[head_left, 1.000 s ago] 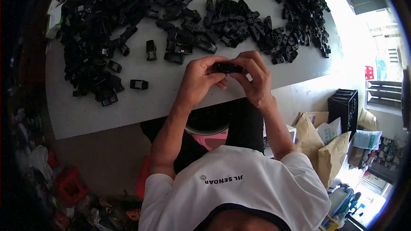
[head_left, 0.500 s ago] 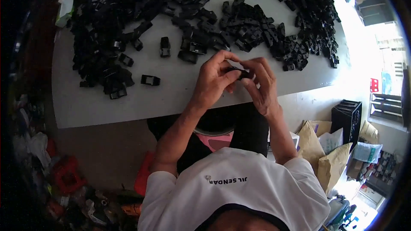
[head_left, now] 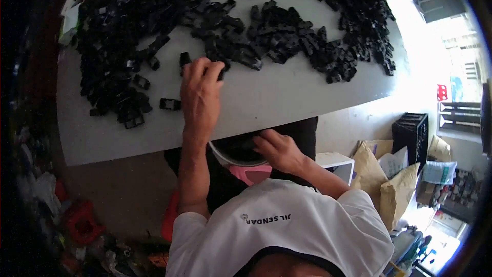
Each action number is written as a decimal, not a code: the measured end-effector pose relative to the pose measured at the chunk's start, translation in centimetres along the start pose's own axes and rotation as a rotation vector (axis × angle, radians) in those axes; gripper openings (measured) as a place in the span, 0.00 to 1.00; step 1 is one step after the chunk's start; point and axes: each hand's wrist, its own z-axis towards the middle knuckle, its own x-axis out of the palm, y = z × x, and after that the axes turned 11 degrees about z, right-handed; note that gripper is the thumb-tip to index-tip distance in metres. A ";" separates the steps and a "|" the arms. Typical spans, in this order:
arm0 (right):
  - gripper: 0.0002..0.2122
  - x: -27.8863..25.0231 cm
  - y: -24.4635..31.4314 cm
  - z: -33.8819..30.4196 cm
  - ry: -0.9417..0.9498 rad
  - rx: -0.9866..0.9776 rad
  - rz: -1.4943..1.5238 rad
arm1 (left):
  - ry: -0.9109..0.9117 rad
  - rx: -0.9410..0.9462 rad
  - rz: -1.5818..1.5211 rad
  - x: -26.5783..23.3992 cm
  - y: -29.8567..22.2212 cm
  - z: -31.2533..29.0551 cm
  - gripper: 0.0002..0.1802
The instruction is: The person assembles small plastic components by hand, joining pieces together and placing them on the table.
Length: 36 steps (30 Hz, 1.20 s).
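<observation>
My left hand (head_left: 200,97) reaches over the table, its fingers bent down around a small black plastic part (head_left: 219,73) that is mostly covered by them. Just beyond its fingertips lies another black plastic part (head_left: 185,59), and a rectangular frame-like one (head_left: 169,104) sits to its left. Below the table edge, my right hand (head_left: 279,150) is at the rim of a round container (head_left: 225,157) on my lap. Its fingers are curled, and whatever they hold, if anything, is hidden against the dark inside.
Heaps of black plastic parts (head_left: 279,31) cover the far and left portions of the white table (head_left: 287,92). On the floor to the right stand brown paper sacks (head_left: 371,172), a black crate (head_left: 410,136) and a white box (head_left: 335,164). A red plastic stool (head_left: 84,223) is at lower left.
Both hands were together over the table holding a black part. They have parted: the left went left to the loose parts, the right came down to the container.
</observation>
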 end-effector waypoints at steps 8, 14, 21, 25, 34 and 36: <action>0.13 -5.2 1.0 3.5 -0.197 -0.071 -0.265 | 0.042 -0.011 0.175 0.6 0.8 -0.3 0.20; 0.14 -10.3 -5.6 9.7 -0.307 0.142 -0.475 | -0.025 -0.019 -0.261 0.8 -1.0 0.6 0.16; 0.11 -7.8 -6.9 9.0 -0.234 0.181 -0.511 | 0.255 -0.273 -0.992 0.5 -1.8 0.4 0.11; 0.10 -9.1 -5.8 9.1 -0.260 0.129 -0.638 | 0.397 -0.409 -1.206 1.3 -2.4 0.4 0.12; 0.15 -6.8 -0.6 7.3 -0.308 -0.147 -0.060 | 0.412 -0.266 -1.060 3.4 -3.3 -0.6 0.15; 0.15 -6.1 -0.7 7.5 -0.230 -0.088 -0.047 | 0.433 -0.294 -1.132 3.3 -2.8 -1.0 0.18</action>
